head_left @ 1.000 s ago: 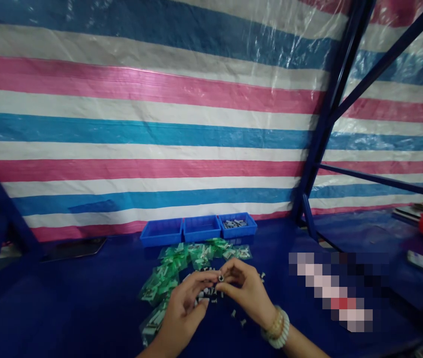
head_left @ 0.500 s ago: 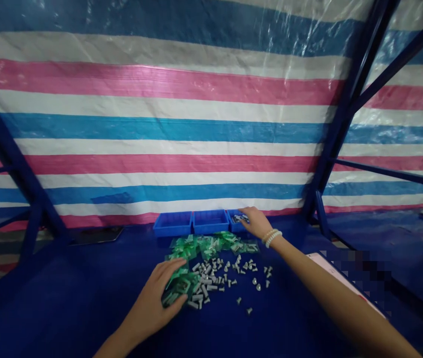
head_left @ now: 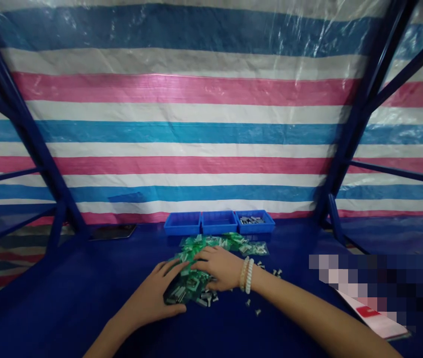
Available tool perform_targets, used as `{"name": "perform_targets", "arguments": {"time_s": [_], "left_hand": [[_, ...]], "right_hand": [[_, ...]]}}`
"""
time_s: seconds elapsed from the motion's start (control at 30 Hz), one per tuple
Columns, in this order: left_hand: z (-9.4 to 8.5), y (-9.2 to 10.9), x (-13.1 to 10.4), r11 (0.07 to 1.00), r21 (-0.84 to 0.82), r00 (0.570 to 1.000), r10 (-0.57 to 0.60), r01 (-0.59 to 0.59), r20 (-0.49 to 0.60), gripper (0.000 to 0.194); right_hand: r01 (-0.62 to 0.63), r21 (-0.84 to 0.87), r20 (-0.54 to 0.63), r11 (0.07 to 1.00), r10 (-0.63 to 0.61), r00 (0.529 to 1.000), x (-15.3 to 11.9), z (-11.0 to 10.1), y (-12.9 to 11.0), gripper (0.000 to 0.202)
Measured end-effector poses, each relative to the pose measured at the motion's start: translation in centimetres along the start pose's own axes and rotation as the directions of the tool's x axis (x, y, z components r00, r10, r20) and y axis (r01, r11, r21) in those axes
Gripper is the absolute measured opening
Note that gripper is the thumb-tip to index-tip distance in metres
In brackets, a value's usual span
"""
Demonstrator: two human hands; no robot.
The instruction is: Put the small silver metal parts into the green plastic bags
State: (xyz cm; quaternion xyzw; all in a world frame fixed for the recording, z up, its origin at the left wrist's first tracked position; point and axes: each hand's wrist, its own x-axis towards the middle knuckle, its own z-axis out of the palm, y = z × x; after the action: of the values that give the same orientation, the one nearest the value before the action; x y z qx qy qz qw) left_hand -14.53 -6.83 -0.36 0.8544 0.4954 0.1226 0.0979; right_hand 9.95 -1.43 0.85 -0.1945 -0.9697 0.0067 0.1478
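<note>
My left hand (head_left: 155, 294) rests with fingers spread at the left edge of a pile of small green-tinted plastic bags (head_left: 192, 283) that have metal parts in them. My right hand (head_left: 221, 267), with two beaded bracelets at its wrist, reaches over the middle of the pile. Its fingers are apart, and the hand covers most of the loose hardware. Some grey metal pieces (head_left: 207, 299) show below its thumb. A few loose screws (head_left: 258, 312) lie on the blue table to the right. I see nothing held in either hand.
Three blue bins stand in a row at the back; the right bin (head_left: 255, 228) holds small metal parts. A dark phone (head_left: 113, 232) lies at the back left. A pink-and-white sheet (head_left: 377, 318) lies at the right. Blue frame posts (head_left: 346, 134) rise before a striped tarp (head_left: 196, 134).
My right hand has come back from the right bin to the pile of bags and metal pieces. My left hand stays beside the bags, fingers still spread. The view has shifted slightly left.
</note>
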Motion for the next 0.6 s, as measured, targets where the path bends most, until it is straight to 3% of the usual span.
{"name": "perform_targets", "arguments": {"time_s": [0.17, 0.27, 0.43, 0.6], "left_hand": [[-0.4, -0.8, 0.8, 0.999, 0.014, 0.995, 0.051, -0.05, -0.089, 0.056], [-0.2, -1.4, 1.0, 0.997, 0.01, 0.985, 0.077, -0.076, -0.154, 0.044], [0.2, -2.1, 1.0, 0.998, -0.058, 0.975, -0.004, -0.009, -0.221, 0.035], [0.8, -2.1, 1.0, 0.997, 0.039, 0.967, 0.074, -0.067, -0.243, 0.043]], "right_hand": [[0.064, -0.034, 0.06, 0.997, -0.062, 0.996, 1.9, 1.1, 1.0, 0.077], [0.066, -0.033, 0.071, 0.997, -0.063, 0.995, 2.9, 1.5, 1.6, 0.066], [0.019, -0.055, -0.026, 0.998, -0.02, 0.999, 3.9, 1.8, 1.9, 0.035], [-0.119, 0.004, -0.17, 0.993, 0.118, 0.978, 3.7, 2.3, 2.2, 0.042]]}}
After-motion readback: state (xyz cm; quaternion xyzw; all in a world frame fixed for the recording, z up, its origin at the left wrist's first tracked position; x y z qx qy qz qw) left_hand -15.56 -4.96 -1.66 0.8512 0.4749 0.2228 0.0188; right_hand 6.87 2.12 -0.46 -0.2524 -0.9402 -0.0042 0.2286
